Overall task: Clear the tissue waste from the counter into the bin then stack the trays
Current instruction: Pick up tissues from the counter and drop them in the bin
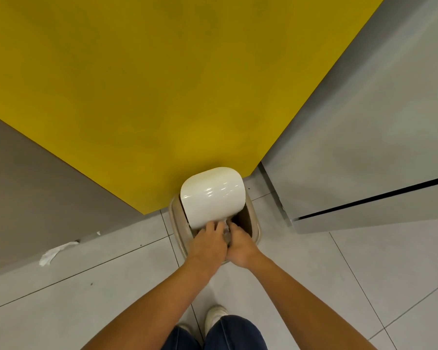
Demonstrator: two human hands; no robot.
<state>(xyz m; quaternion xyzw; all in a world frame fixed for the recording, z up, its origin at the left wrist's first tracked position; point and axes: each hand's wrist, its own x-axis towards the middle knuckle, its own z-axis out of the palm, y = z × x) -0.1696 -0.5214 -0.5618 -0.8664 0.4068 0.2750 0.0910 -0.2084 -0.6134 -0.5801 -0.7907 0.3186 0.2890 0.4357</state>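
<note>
Fingers [211, 227] of the left hand [208, 242] spread against the lid [213, 198], tipping it; the right hand [240, 246] curls round what looks like tissue [226, 232] at the bin [254, 223] mouth. One scrap [56, 252] lies on the floor [339, 286]; no trays show, so stacking remains.

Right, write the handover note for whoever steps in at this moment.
Left hand: straight fingers press the lower edge of the white lid.
Right hand: seems to grip a tissue wad at the opening of the bin.
Done: the wad has reached the bin mouth but is not yet dropped.
Left: drop it. A tissue scrap lies on the floor to the left. The counter and trays are out of view, so check both.
</note>
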